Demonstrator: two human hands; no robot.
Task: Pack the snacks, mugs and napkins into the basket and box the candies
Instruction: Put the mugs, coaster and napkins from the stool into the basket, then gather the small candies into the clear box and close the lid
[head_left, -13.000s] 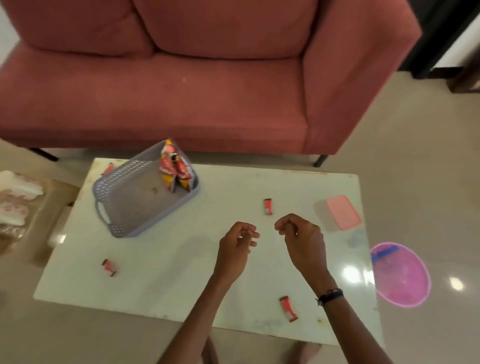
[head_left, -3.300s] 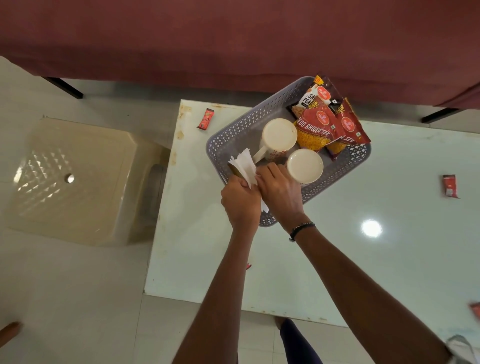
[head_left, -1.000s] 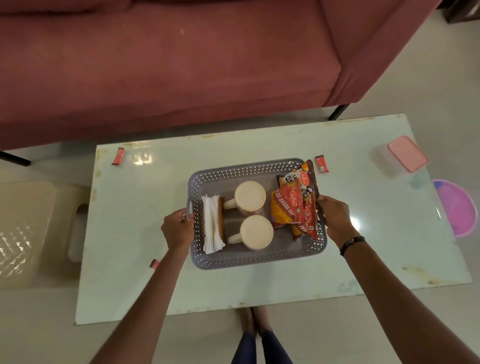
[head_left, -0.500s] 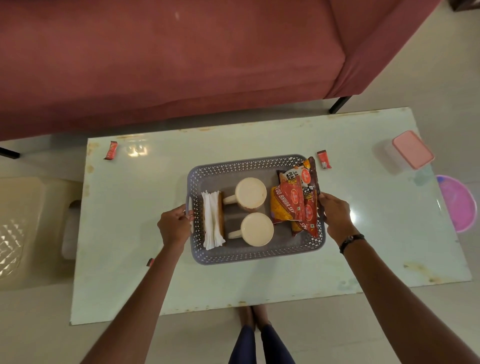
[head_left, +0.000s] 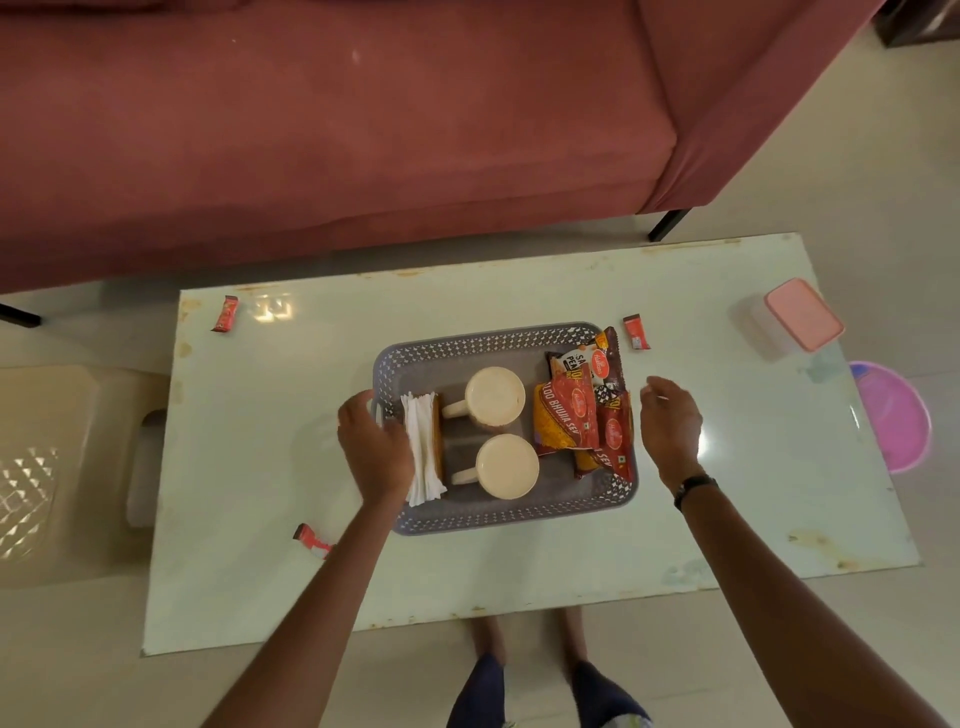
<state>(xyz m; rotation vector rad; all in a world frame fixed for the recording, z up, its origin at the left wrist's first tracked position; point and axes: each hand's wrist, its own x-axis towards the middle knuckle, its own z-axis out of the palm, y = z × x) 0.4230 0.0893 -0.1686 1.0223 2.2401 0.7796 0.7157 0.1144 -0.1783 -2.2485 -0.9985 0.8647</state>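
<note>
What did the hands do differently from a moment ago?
The right hand let go of the basket and pulled away, open. The left hand stays at its left handle. Mugs, napkins, snack packets and candies stayed put.

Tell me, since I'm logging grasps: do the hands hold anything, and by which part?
The right hand holds nothing, open beside the grey perforated plastic basket. The left hand lies over the basket's left rim; whether it grips cannot be told.

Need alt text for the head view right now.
Grey basket on a pale table holds two mugs, napkins and snack packets; left hand at its handle, right hand open beside it.
</note>
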